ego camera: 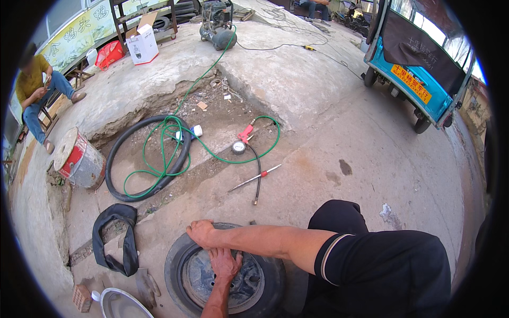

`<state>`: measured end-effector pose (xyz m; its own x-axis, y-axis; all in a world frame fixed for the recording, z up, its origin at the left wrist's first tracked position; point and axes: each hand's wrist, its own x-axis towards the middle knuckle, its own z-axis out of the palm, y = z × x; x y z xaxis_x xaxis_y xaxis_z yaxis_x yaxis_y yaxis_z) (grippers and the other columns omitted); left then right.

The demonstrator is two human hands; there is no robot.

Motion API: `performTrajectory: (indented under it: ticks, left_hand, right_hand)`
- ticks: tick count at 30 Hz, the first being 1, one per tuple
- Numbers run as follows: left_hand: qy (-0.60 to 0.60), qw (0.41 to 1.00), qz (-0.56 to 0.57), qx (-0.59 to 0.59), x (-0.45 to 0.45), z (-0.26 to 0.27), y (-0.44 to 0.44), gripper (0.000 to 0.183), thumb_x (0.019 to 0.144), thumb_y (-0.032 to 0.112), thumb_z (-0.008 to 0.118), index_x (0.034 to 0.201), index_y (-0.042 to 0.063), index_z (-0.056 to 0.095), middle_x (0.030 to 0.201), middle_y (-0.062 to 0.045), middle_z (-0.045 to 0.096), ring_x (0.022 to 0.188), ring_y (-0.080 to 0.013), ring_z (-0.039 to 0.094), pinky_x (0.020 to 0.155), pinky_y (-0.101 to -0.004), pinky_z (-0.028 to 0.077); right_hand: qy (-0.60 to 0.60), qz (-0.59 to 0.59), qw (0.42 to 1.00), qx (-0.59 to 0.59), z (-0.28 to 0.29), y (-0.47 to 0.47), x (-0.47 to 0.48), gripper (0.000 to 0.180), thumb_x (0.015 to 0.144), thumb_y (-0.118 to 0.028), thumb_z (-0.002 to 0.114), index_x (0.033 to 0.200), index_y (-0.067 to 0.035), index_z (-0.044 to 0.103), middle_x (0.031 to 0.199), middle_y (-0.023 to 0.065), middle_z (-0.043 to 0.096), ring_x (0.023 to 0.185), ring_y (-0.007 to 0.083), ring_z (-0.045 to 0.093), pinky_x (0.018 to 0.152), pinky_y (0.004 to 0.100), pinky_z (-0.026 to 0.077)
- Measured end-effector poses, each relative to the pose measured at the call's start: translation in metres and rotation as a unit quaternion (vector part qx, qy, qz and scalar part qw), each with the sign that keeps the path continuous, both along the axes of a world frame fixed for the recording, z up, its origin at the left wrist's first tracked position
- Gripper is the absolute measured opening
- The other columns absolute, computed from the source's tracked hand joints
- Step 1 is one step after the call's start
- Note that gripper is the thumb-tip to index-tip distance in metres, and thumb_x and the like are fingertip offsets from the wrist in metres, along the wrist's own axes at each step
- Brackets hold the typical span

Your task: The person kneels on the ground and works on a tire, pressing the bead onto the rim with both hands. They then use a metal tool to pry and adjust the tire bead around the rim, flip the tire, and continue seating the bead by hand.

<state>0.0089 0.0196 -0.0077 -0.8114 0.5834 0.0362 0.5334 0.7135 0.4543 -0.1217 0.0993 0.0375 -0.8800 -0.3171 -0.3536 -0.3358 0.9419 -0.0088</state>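
Note:
A wheel with a black rubber tyre (272, 270) and a dusty steel rim (248, 292) lies flat on the concrete in front of me. My right hand (201, 233) curls over the tyre's far left edge, its arm stretched across the wheel. Below that wrist, my left hand (225, 263) presses at the rim's upper part, thumb apart; its fingertips are partly hidden. A flattened black inner tube (133, 238) lies left of the wheel. Beyond the wheel are a tyre inflator with a gauge (238, 147), its black hose (259, 175) and a metal rod with a red band (254, 177).
A green air hose (210, 153) runs from an air compressor (216, 30) across a larger black tube (113, 159). A paint bucket (85, 163), a brick (82, 298), a glove (147, 286) and a basin (104, 296) lie left. A blue three-wheeler (413, 79) stands right; a person (37, 87) sits left.

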Motion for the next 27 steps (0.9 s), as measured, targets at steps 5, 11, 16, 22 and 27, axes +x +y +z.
performTrajectory:
  ticks: [5,11,16,22,27]
  left_hand:
    - [0.010,1.000,-0.002,-0.006,0.000,0.000,0.001,0.084,0.089,0.044,0.079,0.153,-0.002,0.049,0.153,-0.033,0.049,0.146,-0.0562,0.040,0.125,-0.0655,0.029]
    - [0.018,0.999,-0.008,0.033,0.002,-0.005,-0.007,0.078,0.088,0.037,0.081,0.149,-0.002,0.051,0.152,-0.031,0.049,0.143,-0.0553,0.043,0.124,-0.0652,0.030]
    - [0.056,0.997,0.019,0.046,0.014,-0.008,-0.027,0.082,0.089,0.031,0.080,0.154,-0.005,0.046,0.157,-0.031,0.046,0.149,-0.0523,0.040,0.126,-0.0627,0.029]
    - [0.060,0.992,0.108,0.037,0.023,-0.005,-0.043,0.085,0.092,0.028,0.078,0.159,-0.008,0.040,0.163,-0.032,0.041,0.154,-0.0511,0.035,0.128,-0.0605,0.027]
    - [0.057,0.986,0.148,0.046,0.025,-0.002,-0.049,0.085,0.092,0.026,0.077,0.160,-0.009,0.039,0.165,-0.033,0.039,0.155,-0.0514,0.035,0.128,-0.0608,0.027]
  right_hand:
    - [-0.006,0.000,1.000,0.006,-0.007,-0.001,-0.001,0.097,0.067,-0.026,0.096,0.148,0.004,0.050,0.134,0.0247,0.066,0.121,0.0374,0.070,0.075,0.0659,0.064]
    - [0.001,-0.003,1.000,-0.007,-0.011,-0.002,-0.002,0.096,0.067,-0.024,0.095,0.147,0.004,0.050,0.134,0.0242,0.067,0.119,0.0377,0.071,0.076,0.0664,0.064]
    - [0.021,-0.011,0.999,-0.029,-0.017,-0.003,-0.003,0.090,0.073,-0.026,0.092,0.147,0.004,0.052,0.136,0.0244,0.067,0.119,0.0385,0.071,0.076,0.0678,0.064]
    - [0.006,0.004,1.000,-0.019,-0.007,0.000,0.000,0.089,0.072,-0.028,0.091,0.146,0.005,0.053,0.132,0.0259,0.066,0.119,0.0389,0.071,0.079,0.0661,0.064]
    - [-0.022,0.012,1.000,-0.006,0.013,0.003,0.002,0.093,0.069,-0.029,0.093,0.146,0.005,0.052,0.135,0.0253,0.065,0.123,0.0374,0.069,0.080,0.0624,0.065]
